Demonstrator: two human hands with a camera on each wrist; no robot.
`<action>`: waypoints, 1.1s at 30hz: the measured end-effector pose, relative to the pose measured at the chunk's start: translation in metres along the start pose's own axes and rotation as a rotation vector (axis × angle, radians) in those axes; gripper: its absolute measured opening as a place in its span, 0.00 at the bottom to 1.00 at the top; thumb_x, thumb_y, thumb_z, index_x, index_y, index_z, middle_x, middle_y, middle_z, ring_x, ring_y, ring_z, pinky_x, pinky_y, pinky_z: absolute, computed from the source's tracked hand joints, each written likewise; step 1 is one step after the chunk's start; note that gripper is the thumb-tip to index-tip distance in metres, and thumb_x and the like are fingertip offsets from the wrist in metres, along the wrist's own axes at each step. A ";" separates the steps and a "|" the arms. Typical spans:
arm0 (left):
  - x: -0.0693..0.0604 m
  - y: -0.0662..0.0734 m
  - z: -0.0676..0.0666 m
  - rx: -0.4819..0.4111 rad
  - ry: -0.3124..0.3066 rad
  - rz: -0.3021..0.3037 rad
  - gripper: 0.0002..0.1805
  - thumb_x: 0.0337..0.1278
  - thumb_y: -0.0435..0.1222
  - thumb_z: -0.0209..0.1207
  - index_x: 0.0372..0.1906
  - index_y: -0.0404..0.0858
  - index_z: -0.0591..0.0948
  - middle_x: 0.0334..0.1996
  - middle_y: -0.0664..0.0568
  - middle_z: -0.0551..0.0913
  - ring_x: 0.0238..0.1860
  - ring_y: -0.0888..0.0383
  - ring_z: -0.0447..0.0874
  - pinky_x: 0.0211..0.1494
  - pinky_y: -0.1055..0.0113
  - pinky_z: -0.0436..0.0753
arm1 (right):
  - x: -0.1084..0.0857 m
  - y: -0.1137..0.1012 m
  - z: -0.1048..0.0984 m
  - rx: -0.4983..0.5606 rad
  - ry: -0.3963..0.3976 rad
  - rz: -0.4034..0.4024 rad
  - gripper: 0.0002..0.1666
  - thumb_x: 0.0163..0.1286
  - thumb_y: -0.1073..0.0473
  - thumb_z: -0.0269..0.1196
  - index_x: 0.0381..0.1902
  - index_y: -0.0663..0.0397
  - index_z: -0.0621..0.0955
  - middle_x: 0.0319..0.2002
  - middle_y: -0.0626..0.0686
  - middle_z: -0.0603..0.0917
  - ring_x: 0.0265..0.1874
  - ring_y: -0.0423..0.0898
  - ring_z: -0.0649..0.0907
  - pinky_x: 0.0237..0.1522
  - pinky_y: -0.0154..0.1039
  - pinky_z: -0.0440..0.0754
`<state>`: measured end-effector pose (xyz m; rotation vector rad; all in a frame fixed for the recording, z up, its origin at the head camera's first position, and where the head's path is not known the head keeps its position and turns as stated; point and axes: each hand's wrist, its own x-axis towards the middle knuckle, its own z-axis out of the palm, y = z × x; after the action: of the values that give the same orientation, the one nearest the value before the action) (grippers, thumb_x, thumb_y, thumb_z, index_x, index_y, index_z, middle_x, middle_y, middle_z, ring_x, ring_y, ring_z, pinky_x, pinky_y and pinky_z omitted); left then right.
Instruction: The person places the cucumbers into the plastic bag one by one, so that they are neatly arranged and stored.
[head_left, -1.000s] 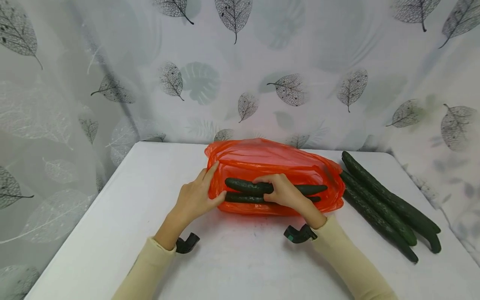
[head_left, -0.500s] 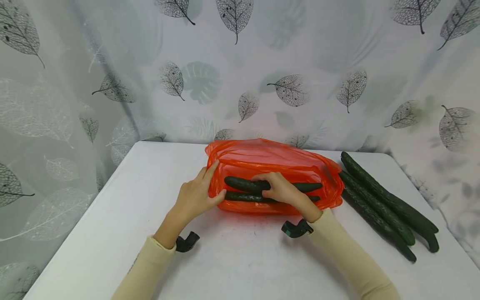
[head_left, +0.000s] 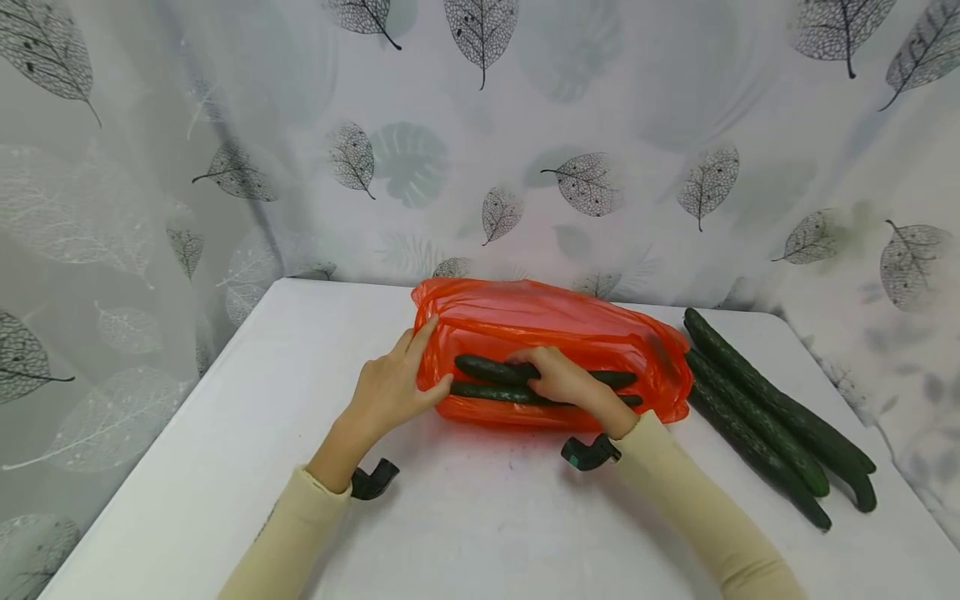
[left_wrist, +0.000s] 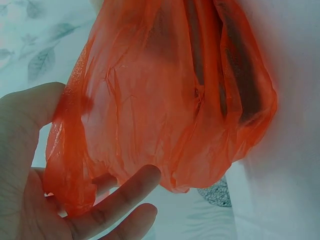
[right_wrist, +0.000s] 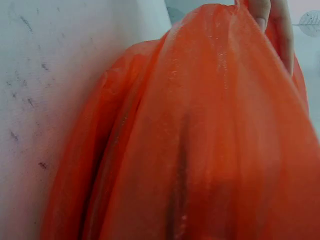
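Observation:
An orange-red plastic bag lies open across the back of the white table. My left hand holds its left rim; up close in the left wrist view, thin film runs between thumb and fingers. At the bag's mouth, my right hand grips a dark green cucumber around its middle, keeping it roughly level. Just in front of it, a second cucumber lies in the bag. Bag film fills most of the right wrist view and hides the grip there.
Several long cucumbers lie side by side on the table to the right of the bag, slanting toward the front right. A leaf-patterned curtain hangs behind the white table.
The gripped cucumber has sunk slightly into the bag with my right hand, its right end now reaching less far right. My left hand stays at the bag's rim. The head view has shifted a little.

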<state>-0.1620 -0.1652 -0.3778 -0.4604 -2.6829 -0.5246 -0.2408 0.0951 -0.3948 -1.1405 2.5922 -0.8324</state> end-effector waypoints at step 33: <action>-0.001 0.000 0.001 0.023 0.005 -0.009 0.44 0.53 0.50 0.63 0.73 0.37 0.63 0.47 0.40 0.78 0.13 0.57 0.65 0.18 0.65 0.72 | -0.022 0.003 -0.003 0.076 0.082 0.062 0.12 0.64 0.62 0.67 0.44 0.62 0.85 0.43 0.55 0.86 0.46 0.53 0.83 0.52 0.52 0.79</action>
<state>-0.1618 -0.1650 -0.3788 -0.4411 -2.6846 -0.4967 -0.2285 0.1139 -0.3952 -1.0211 2.6214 -0.9744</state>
